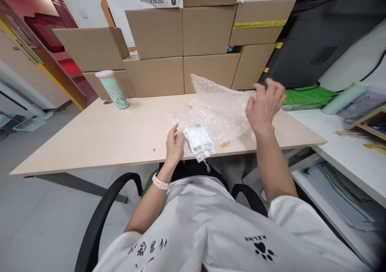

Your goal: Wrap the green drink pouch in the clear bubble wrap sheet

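Observation:
A clear bubble-wrap sheet (215, 109) lies on the light wooden table (105, 139), its far edge lifted. My right hand (265, 103) pinches the sheet's right edge and holds it up off the table. A small packet with a white label (199, 140) sits under the sheet's near corner by the table's front edge. My left hand (174, 143) rests beside that packet, fingers curled against the wrap's near left edge. A pale watch is on my left wrist.
Stacked cardboard boxes (181, 51) line the back of the table. A mint green tumbler (113, 89) stands at the back left. A black printer (325, 35) and green items (307, 97) sit to the right, beside a white shelf with papers. Black chair arms flank my lap.

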The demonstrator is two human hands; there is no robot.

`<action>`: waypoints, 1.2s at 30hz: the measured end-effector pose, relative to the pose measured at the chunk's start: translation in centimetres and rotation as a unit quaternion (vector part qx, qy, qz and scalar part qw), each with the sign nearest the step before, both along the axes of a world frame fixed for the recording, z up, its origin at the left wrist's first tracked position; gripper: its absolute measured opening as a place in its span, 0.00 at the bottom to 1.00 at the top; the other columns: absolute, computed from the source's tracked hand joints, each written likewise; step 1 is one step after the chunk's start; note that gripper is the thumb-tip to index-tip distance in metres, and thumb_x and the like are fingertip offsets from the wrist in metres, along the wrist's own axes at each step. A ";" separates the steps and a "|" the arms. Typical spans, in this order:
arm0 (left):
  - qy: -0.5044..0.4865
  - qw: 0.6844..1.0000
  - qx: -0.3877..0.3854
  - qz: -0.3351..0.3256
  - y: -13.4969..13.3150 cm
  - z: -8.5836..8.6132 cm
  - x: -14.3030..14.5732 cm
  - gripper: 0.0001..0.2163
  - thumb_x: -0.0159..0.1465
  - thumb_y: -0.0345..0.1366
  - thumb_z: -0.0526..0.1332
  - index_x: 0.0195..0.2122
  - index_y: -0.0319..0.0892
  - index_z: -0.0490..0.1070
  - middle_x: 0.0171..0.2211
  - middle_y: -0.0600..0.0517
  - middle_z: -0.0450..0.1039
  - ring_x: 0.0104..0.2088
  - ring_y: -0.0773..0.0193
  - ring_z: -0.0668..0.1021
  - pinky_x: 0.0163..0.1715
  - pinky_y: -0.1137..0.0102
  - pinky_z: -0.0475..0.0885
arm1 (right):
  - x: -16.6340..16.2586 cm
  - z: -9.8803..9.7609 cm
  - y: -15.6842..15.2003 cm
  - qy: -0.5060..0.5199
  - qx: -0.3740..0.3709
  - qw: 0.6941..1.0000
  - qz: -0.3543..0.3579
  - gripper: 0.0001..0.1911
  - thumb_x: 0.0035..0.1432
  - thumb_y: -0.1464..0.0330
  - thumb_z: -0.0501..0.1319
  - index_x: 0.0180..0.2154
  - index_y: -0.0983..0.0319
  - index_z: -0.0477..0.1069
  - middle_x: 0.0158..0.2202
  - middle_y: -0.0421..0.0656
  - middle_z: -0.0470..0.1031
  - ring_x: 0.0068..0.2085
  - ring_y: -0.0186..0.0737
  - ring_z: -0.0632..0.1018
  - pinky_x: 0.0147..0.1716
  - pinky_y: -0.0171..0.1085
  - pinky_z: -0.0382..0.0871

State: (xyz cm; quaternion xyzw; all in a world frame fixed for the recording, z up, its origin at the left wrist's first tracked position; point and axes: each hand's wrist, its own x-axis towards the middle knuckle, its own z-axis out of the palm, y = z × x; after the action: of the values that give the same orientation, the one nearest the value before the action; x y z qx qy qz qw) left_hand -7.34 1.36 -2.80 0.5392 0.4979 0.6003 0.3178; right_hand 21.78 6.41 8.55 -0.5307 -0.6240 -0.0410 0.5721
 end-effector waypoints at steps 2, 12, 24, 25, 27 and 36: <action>0.003 1.000 -0.004 -0.006 0.0 0.0 0.0 0.20 0.64 0.49 0.61 0.57 0.56 0.68 0.64 0.47 0.64 0.65 0.47 0.66 0.64 0.43 0.60 | -0.7 -2.3 -0.9 -0.024 -0.065 0.995 0.073 0.13 0.60 0.57 0.60 0.44 0.52 0.77 0.61 0.42 0.69 0.68 0.66 0.57 0.66 0.74 0.42; -0.101 0.994 -0.033 0.011 0.5 0.3 0.0 0.22 0.62 0.54 0.62 0.55 0.52 0.70 0.56 0.45 0.73 0.59 0.47 0.74 0.60 0.46 0.68 | -9.6 -4.9 -4.1 -0.020 -0.290 0.832 0.473 0.20 0.65 0.47 0.52 0.45 0.45 0.78 0.54 0.36 0.77 0.58 0.48 0.76 0.62 0.55 0.68; -0.015 0.987 0.034 0.157 -7.8 2.5 -7.0 0.18 0.66 0.53 0.58 0.56 0.58 0.68 0.62 0.51 0.67 0.65 0.45 0.66 0.66 0.46 0.62 | -11.0 -9.2 -7.2 -0.167 -0.212 0.900 0.342 0.22 0.53 0.55 0.70 0.50 0.46 0.76 0.66 0.38 0.64 0.71 0.63 0.56 0.66 0.69 0.51; 0.042 0.988 0.047 0.140 -8.4 2.6 -6.6 0.16 0.67 0.52 0.57 0.54 0.58 0.70 0.61 0.51 0.68 0.65 0.45 0.67 0.66 0.45 0.61 | -10.6 -9.6 -7.1 -0.168 -0.207 0.907 0.325 0.21 0.54 0.54 0.70 0.50 0.47 0.77 0.66 0.38 0.64 0.70 0.63 0.56 0.65 0.69 0.54; 0.147 0.984 0.066 0.077 -9.0 2.3 -5.1 0.15 0.68 0.50 0.57 0.54 0.56 0.71 0.60 0.50 0.69 0.66 0.46 0.66 0.67 0.45 0.59 | -9.7 -10.0 -6.7 -0.163 -0.208 0.919 0.294 0.20 0.55 0.53 0.68 0.49 0.48 0.76 0.64 0.39 0.68 0.70 0.63 0.58 0.62 0.66 0.62; 0.438 0.886 0.127 -0.080 -4.7 -2.5 -0.5 0.19 0.69 0.44 0.57 0.60 0.52 0.65 0.62 0.48 0.68 0.66 0.44 0.66 0.67 0.39 0.51 | -5.3 -9.9 -3.3 -0.208 -0.205 0.950 0.112 0.33 0.59 0.55 0.61 0.65 0.50 0.60 0.65 0.46 0.64 0.67 0.64 0.61 0.60 0.64 0.63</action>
State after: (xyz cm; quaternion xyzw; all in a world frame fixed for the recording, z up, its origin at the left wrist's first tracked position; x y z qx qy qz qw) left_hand -7.79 -3.33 -5.32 0.8211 0.4611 0.3336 0.0435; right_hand 16.43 3.10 -1.35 -0.5429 -0.7795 0.0430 0.3095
